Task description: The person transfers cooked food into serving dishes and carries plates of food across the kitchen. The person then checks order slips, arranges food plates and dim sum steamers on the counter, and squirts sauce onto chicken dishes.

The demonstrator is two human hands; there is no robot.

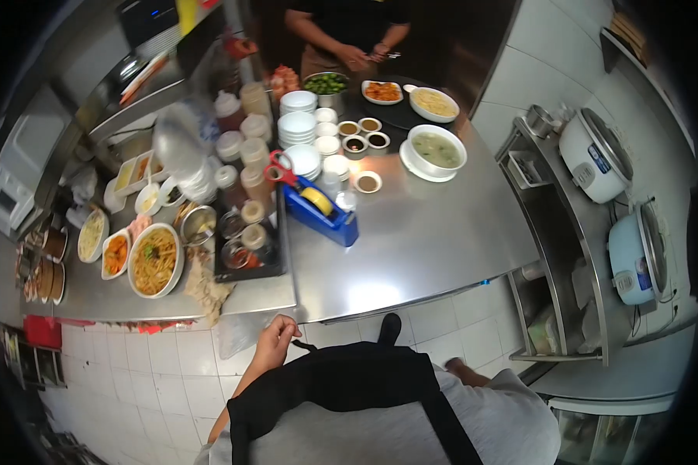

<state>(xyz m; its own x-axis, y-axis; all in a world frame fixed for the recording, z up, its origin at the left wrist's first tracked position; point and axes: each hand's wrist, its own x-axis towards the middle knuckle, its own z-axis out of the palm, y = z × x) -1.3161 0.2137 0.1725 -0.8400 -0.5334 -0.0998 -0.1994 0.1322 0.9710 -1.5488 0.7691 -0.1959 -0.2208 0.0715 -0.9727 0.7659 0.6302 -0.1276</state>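
My left hand (278, 339) hangs just in front of the counter edge, its fingers curled in and nothing seen in them. Close to it are a clear plastic bag (239, 335) and a crumpled beige cloth (204, 288) draped over the edge. Only a small part of my right hand (457, 367) shows beside my grey shirt; its fingers are not clear. Ahead on the steel counter (411, 248) stands a blue tape dispenser (322, 213) with red-handled scissors (281, 167) at its back end. A black tray (248, 263) of bottles and jars is left of it.
Noodles fill a white bowl (156, 260) at the left. Stacked white bowls (297, 129), small sauce cups (355, 146) and a soup bowl (437, 149) stand farther back. Another person (349, 35) stands across the counter. Rice cookers (595, 155) sit on the right shelf.
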